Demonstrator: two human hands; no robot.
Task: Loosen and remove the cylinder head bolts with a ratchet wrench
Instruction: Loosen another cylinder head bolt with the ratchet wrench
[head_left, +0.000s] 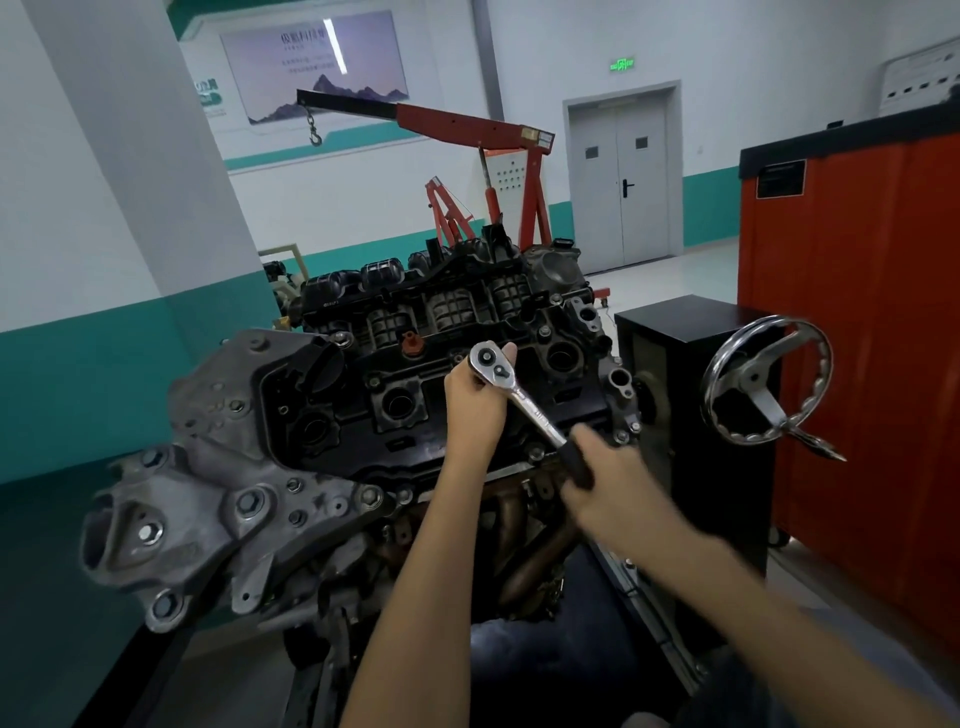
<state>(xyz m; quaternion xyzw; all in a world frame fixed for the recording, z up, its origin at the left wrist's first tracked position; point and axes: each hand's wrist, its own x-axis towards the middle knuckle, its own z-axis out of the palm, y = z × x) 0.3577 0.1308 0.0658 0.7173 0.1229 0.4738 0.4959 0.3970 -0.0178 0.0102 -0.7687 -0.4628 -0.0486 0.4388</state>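
Note:
An engine sits on a stand with its black cylinder head cover (395, 379) facing up. A chrome ratchet wrench (524, 400) lies over the cover's right half, head up and handle slanting down to the right. My left hand (475, 397) cups the ratchet head from beneath, fingers curled round it. My right hand (608, 483) grips the black handle end and looks blurred. The socket and the bolt under the ratchet head are hidden. Small bolts (543, 333) show along the cover's rim.
A chrome handwheel (763, 382) on the stand's black box (680, 374) sticks out right of the engine. An orange tool cabinet (857, 322) stands at far right. A red engine hoist (467, 124) is behind. Grey engine brackets (208, 499) jut left.

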